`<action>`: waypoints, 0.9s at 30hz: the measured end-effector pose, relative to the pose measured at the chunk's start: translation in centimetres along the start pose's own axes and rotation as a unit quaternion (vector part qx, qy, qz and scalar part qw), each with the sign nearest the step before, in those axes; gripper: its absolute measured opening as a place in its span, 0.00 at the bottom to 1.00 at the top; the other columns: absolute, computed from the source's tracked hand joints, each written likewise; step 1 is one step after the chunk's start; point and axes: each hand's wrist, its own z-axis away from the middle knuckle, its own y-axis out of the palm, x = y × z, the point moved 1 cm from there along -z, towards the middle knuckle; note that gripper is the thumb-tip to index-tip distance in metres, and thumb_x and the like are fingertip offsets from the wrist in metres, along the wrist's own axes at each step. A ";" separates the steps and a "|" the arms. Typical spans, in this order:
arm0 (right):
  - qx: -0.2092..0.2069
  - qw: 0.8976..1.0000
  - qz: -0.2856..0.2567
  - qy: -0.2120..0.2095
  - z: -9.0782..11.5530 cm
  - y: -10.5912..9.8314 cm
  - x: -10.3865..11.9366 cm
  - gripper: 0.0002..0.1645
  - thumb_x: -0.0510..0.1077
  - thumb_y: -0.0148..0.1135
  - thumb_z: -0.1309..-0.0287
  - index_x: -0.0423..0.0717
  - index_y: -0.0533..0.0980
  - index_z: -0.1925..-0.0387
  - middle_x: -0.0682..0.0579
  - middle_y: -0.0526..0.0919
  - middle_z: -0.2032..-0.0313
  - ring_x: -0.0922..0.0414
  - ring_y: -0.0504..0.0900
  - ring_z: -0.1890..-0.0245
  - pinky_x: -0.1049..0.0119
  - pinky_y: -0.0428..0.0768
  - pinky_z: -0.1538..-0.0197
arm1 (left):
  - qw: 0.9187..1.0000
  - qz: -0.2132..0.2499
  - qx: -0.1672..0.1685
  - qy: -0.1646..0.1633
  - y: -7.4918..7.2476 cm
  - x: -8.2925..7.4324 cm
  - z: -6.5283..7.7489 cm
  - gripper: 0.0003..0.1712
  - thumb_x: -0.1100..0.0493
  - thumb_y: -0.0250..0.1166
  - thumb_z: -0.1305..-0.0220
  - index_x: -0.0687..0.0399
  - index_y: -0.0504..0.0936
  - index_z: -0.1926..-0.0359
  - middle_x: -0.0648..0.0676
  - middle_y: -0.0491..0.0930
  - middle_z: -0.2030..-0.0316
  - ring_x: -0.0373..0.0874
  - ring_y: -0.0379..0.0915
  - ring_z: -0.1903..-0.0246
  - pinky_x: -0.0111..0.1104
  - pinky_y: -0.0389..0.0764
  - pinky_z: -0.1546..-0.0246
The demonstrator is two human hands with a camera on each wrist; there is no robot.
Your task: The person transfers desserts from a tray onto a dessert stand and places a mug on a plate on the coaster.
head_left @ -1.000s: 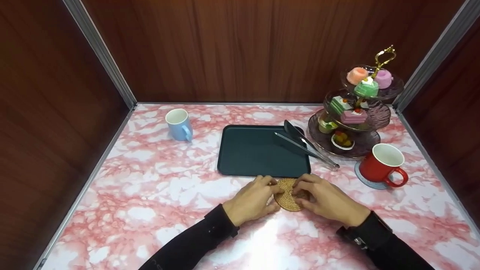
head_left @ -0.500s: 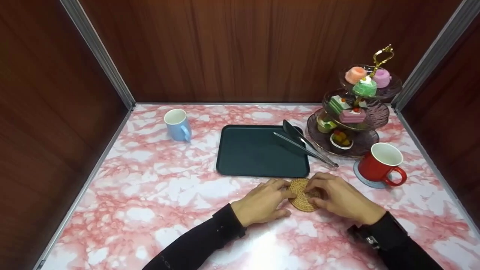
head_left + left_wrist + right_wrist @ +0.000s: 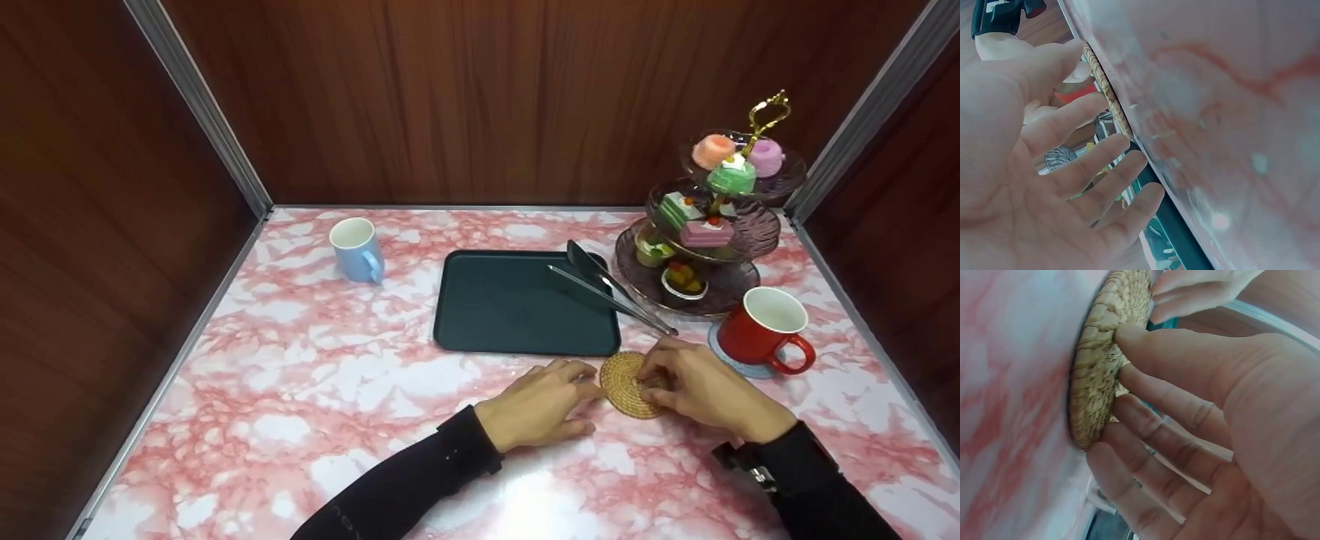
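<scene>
A round woven straw coaster (image 3: 624,384) lies flat on the table in front of the tray's right corner. My right hand (image 3: 712,394) rests its thumb and fingertips on the coaster's right part. In the right wrist view, the thumb of the right hand (image 3: 1185,382) touches the woven top of the coaster (image 3: 1095,382), and the fingers reach along its side. At the coaster's left edge is my left hand (image 3: 547,405), fingers loosely extended; whether a fingertip touches the rim I cannot tell. The left wrist view shows the left hand (image 3: 1072,163) with spread fingers and nothing held.
A dark tray (image 3: 510,307) lies behind the hands, with tongs (image 3: 611,289) across its right edge. A red mug (image 3: 757,330) stands on a grey coaster (image 3: 750,367) at right. Behind it is a tiered stand (image 3: 739,289) of small cakes. A blue mug (image 3: 358,255) stands back left.
The straw coaster has slid to the right along the table, with the right hand on it. My left hand has also moved right, more slowly, and the coaster's left side is now more exposed.
</scene>
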 end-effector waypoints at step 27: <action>-0.008 0.997 0.031 0.065 0.8 -1.5 -1.6 0.14 0.54 0.73 0.61 0.59 0.80 0.69 0.62 0.79 0.69 0.63 0.76 0.70 0.70 0.75 0.66 | 0.987 0.009 -0.145 -0.067 -4.5 5.5 2.6 0.21 0.43 0.58 0.40 0.37 0.77 0.46 0.42 0.72 0.49 0.37 0.68 0.52 0.32 0.74 0.55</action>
